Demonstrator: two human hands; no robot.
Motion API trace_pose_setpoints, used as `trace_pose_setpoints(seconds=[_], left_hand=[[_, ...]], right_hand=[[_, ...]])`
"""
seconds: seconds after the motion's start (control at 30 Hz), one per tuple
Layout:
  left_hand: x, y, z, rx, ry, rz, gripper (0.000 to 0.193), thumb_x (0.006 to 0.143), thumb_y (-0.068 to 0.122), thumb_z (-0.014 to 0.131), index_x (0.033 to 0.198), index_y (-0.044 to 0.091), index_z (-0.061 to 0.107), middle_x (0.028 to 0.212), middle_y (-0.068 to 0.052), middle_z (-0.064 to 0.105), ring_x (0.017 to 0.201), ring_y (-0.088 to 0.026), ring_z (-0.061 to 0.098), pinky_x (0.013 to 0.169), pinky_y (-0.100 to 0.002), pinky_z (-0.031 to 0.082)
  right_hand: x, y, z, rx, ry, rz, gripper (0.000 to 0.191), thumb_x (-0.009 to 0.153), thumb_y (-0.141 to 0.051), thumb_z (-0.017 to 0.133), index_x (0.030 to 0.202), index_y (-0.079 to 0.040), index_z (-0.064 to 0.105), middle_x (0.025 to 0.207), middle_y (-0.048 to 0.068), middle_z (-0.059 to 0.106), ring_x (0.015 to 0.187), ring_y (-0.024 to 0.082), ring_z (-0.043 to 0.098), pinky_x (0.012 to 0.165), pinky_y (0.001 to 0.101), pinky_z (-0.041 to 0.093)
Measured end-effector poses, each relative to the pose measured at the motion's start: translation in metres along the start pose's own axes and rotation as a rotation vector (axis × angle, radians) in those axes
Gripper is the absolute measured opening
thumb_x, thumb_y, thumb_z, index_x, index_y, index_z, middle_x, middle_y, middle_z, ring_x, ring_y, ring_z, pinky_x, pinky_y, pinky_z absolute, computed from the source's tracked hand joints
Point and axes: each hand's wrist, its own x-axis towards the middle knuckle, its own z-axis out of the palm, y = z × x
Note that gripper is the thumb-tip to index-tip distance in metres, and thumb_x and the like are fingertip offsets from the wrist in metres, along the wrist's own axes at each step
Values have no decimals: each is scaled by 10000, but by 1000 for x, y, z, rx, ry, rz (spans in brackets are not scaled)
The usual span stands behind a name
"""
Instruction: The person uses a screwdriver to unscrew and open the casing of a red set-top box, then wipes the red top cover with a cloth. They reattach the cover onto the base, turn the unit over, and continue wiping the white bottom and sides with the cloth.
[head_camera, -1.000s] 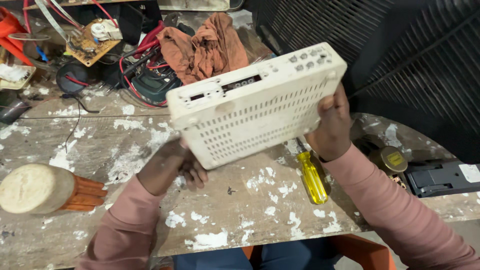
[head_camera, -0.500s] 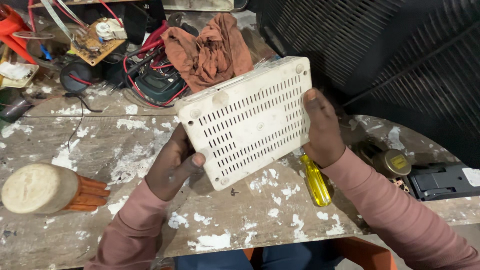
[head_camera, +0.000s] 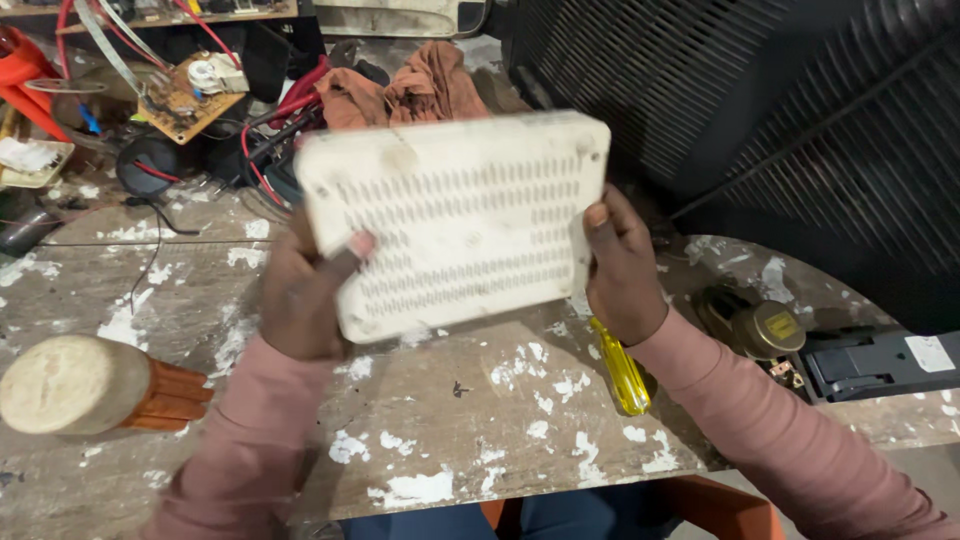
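Hands clamp the white vented box (head_camera: 455, 225) mid-frame: left hand (head_camera: 305, 290) and right hand (head_camera: 620, 265) each closed around an end, seemingly firmly; gripping the edges keeps it level above the yellow screwdriver (head_camera: 620, 368).

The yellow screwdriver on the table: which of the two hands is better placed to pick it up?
Probably the right hand. The yellow screwdriver lies just below its wrist, while the left hand grips the far side of the white vented box. The right hand would first have to release the box.

Left hand (head_camera: 305, 295) and right hand (head_camera: 622, 270) raised, grips closed.
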Motion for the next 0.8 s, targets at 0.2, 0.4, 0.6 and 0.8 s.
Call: trace_pose_setpoints(seconds=[0.2, 0.4, 0.6, 0.8], left_hand=[[25, 12, -2, -261, 133, 298, 566, 1020, 183, 679, 1466, -100, 475, 1330, -228, 661, 1132, -308, 702, 988, -425, 593], [29, 6, -21, -254, 114, 521, 643, 1095, 155, 651, 1621, 19, 308, 1506, -183, 522, 1361, -276, 602, 1161, -420, 556], [36, -7, -53, -158, 218, 652, 585, 1139, 90, 614, 1588, 21, 246, 1537, -157, 487, 1395, -234, 544, 1223, -386, 481], [31, -9, -63, 2, 355, 687, 576, 1166, 112, 605, 1590, -9, 235, 1537, -172, 479, 1347, -204, 512, 1221, -355, 453]], right_hand=[[12, 8, -11, 23, 71, 12, 438, 1065, -258, 621, 1393, -15, 461, 1263, 97, 639, 1092, 144, 639, 964, 306, 529], [16, 13, -1, -356, 25, -1, 502, 967, -25, 706, 1403, -42, 457, 1298, 87, 588, 1156, 139, 589, 1051, 310, 506], [29, 4, 29, -599, -74, -10, 535, 936, 13, 696, 1406, -45, 447, 1343, 68, 572, 1249, 161, 578, 1059, 321, 493], [81, -10, 83, -1166, -358, -133, 681, 873, -199, 781, 1444, -37, 445, 1477, 200, 495, 1335, 335, 550, 1040, 406, 519]])
